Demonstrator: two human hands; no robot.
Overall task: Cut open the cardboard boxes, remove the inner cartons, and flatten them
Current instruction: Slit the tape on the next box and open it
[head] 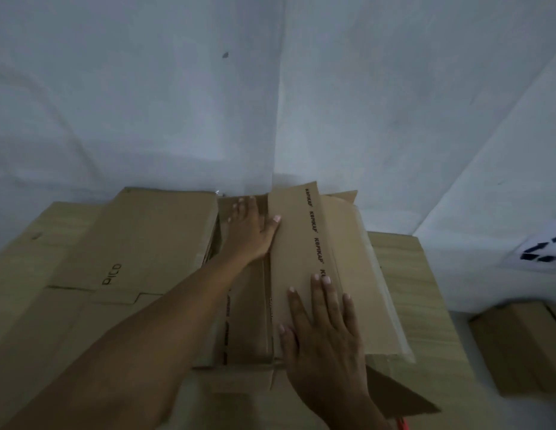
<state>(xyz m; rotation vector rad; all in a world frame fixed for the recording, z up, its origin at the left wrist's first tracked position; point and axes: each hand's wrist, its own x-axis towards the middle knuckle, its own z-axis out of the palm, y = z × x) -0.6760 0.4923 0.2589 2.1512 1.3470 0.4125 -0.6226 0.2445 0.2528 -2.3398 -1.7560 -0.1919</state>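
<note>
Far-left sheet: flattened cardboard lying at the bottom of the pile, its corner poking out to the left.
PICO sheet: a flattened carton on top of that one, long side running away from the person, "PICO" printed near its near end.
Left hand: reaches in along a bare forearm from the lower left; fingers straight and spread, palm down, resting flat on the cardboard in the gap between the PICO sheet and the flap; the thumb tip touches the flap's left edge. It grips nothing.
Box: open, in the middle of the pile, brown inside with dark print along an inner wall; its near flap folds toward the person.
Flap: a long panel printed "KOPIKAP" several times along its length, lying over the right side of the box, tilted slightly.
Right hand: palm down on the near end of the flap, fingers straight and a little apart, pressing flat; nothing held.
Right sheet: more flat cardboard under the box, reaching right.
Small box: closed, on the floor, well apart at the right.
Wall: pale, behind the pile.
</note>
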